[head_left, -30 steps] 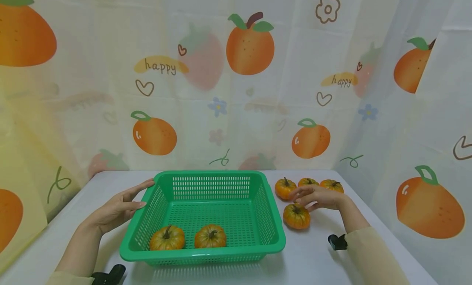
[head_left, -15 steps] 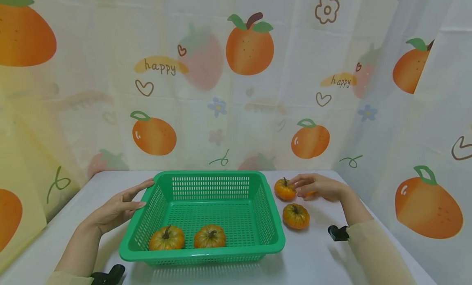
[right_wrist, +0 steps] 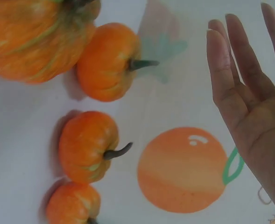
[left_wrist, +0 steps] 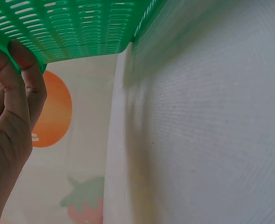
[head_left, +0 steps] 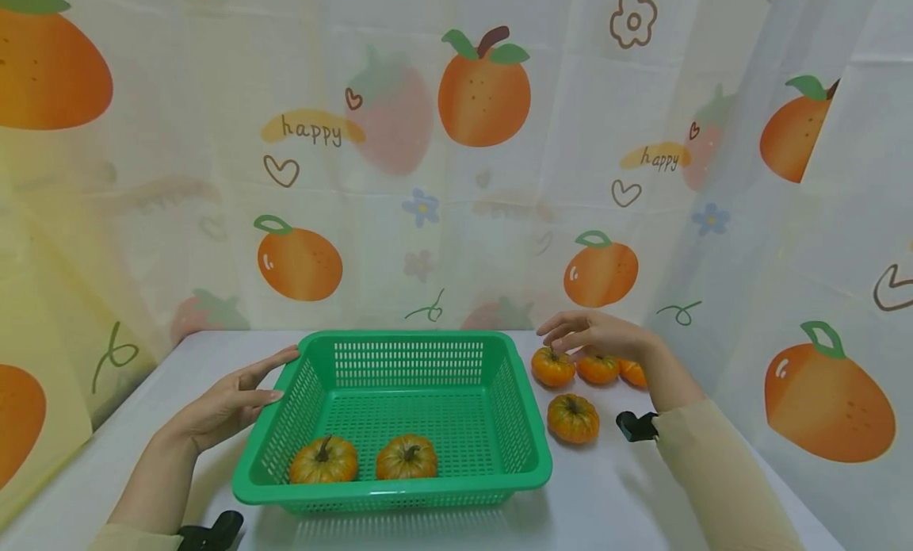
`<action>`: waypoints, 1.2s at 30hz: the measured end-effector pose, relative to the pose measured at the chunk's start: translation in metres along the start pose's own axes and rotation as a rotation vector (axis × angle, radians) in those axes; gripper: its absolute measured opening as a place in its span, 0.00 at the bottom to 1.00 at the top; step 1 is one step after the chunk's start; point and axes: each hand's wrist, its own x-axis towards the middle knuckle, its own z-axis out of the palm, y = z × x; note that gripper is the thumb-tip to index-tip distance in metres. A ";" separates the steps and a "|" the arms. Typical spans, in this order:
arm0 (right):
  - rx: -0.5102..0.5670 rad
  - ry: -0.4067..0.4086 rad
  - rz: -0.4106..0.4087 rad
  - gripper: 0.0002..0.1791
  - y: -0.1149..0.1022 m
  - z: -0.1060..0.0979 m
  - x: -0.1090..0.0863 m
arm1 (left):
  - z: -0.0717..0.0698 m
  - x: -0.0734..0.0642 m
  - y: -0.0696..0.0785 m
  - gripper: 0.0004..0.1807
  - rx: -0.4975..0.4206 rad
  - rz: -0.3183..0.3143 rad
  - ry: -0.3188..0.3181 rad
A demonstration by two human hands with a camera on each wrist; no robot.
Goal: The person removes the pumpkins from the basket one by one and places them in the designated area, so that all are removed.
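Observation:
A green plastic basket [head_left: 421, 487] stands on the white table with two small pumpkins inside, a left pumpkin [head_left: 323, 460] and a right pumpkin [head_left: 406, 457], both near its front wall. My left hand [head_left: 221, 408] holds the basket's left rim; in the left wrist view its fingers [left_wrist: 27, 70] meet the rim. My right hand [head_left: 602, 334] hovers above the back row of pumpkins to the right of the basket, its fingers extended and nothing held. Below it are an orange pumpkin [head_left: 552, 367], a second one [head_left: 597, 369] and a third [head_left: 632, 373], partly hidden by the wrist.
A yellower pumpkin [head_left: 573, 418] sits in front of that row, close to the basket's right side. Behind the table [head_left: 592, 495] hangs a curtain [head_left: 478, 218] printed with oranges. Black wrist-worn devices show on both arms.
My right hand has drifted from among the pumpkins up and back, then left over the row, uncovering pumpkins it hid. The pumpkins, basket and left hand look unmoved.

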 end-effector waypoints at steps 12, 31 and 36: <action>-0.023 -0.058 -0.106 0.20 -0.039 0.007 0.023 | -0.002 0.001 -0.002 0.37 0.012 0.007 0.003; 0.007 -0.179 -0.272 0.20 -0.095 0.041 0.061 | -0.003 -0.001 -0.003 0.37 0.004 0.028 -0.034; 0.009 -0.218 -0.308 0.20 -0.103 0.053 0.072 | -0.003 0.000 -0.003 0.38 0.016 0.029 -0.046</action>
